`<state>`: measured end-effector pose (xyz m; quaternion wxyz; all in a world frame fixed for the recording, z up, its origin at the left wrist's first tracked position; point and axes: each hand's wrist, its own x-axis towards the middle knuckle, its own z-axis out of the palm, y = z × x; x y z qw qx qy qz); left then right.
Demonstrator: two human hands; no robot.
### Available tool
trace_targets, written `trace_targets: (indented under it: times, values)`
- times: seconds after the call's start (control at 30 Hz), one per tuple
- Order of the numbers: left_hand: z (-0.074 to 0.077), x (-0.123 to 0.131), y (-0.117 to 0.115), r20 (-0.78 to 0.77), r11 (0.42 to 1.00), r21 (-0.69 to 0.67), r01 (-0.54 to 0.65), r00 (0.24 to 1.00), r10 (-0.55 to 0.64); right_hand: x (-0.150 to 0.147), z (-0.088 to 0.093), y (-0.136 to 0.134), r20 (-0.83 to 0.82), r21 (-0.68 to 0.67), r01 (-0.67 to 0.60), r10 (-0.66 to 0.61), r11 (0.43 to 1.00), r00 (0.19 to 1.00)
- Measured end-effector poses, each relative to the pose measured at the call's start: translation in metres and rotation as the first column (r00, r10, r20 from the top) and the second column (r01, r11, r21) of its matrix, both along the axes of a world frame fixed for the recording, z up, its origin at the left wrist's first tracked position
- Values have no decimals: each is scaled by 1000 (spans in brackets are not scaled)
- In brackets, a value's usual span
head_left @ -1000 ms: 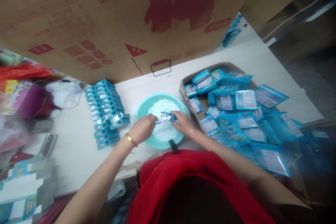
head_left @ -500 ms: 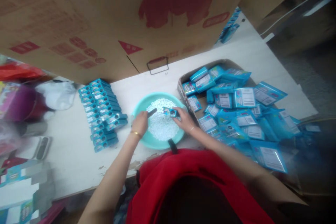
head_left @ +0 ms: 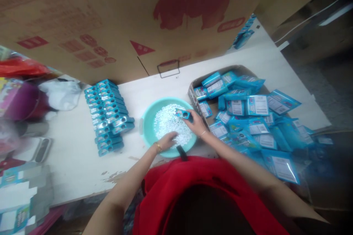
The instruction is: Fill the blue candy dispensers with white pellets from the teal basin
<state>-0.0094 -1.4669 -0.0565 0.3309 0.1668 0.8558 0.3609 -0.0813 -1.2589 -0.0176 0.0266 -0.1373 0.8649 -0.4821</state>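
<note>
A light-green basin stands on the table with a heap of small white pieces in it. My left hand reaches over the basin's near side, its fingertips down among the white pieces; blur and the pieces hide how its fingers are set. Above the right part of the heap, my right hand is closed on a small blue box with a round dark opening in its face. Left of the basin, similar blue boxes lie in two stacked rows.
An open carton overflows with blue printed packets on the right. A large cardboard box walls off the back of the white table. White plastic and opened blue-white cartons sit on the left.
My left hand has moved nearer and to the right, down into the white pieces; the dark strip it held no longer shows. My right hand still holds the blue box, turned slightly.
</note>
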Motion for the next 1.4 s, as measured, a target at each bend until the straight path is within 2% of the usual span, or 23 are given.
trace_targets:
  times: [0.07,0.13,0.2,0.3,0.4,0.47,0.53,0.6,0.67,0.77,0.8,0.87,0.97,1.07,1.13,1.17,1.23,1.3,1.33,1.37,1.4]
  values:
    - [9,1,-8,25,997,71,-44,999,43,1,-1,2,5,1,1,-1,1000,1000]
    - [24,-1,-20,41,981,151,-123,992,118,2,-2,3,4,12,-11,11,1000,1000]
    - [46,-6,-32,36,963,205,-176,984,172,3,-4,4,-6,32,-30,30,999,1000]
    - [88,-19,-45,-52,975,160,-157,985,167,7,-6,2,-36,68,-83,85,994,996]
    - [130,-33,-42,-176,995,-22,-96,980,91,12,-8,-4,-69,91,-148,155,985,986]
    - [152,-40,-30,-218,975,-219,-42,976,-7,17,-10,-9,-100,98,-173,183,980,978]
    - [170,-43,-11,-217,895,-446,11,969,-120,21,-12,-13,-136,103,-192,205,976,969]
    - [187,-41,9,-213,786,-616,50,950,-228,25,-13,-17,-158,106,-208,223,972,962]
    - [202,-36,22,-241,718,-694,65,918,-316,27,-13,-18,-160,97,-217,231,971,960]
    - [220,-31,19,-322,711,-703,36,875,-363,28,-8,-16,-134,61,-214,220,975,966]
    - [223,-31,13,-351,730,-683,19,868,-351,29,-5,-14,-122,45,-211,215,976,969]
    - [220,-33,-2,-404,811,-584,6,865,-297,31,3,-12,-105,3,-204,203,979,973]
    - [198,-34,-17,-466,939,-344,28,863,-197,38,22,-12,-105,-76,-233,224,970,969]
    - [174,-27,-17,-450,973,-222,57,880,-154,46,43,-17,-101,-127,-323,311,938,945]
    - [168,-17,-16,-400,981,-188,56,907,-128,47,55,-14,-96,-151,-371,360,916,928]
    - [169,-11,-17,-387,984,-173,29,917,-95,45,60,-9,-96,-165,-353,342,921,935]
    - [177,4,-28,-397,986,-148,-71,918,7,32,62,11,-82,-181,-192,180,965,980]
    - [188,19,-48,-445,965,-149,-214,886,128,10,53,42,-30,-119,128,-132,985,991]
    - [191,26,-61,-473,943,-165,-290,862,182,-4,43,57,-11,-22,253,-253,967,967]
    - [192,33,-76,-498,915,-190,-357,838,223,-18,30,72,7,104,302,-305,947,952]
    - [191,39,-92,-517,883,-223,-414,817,253,-32,16,83,40,254,287,-306,924,951]
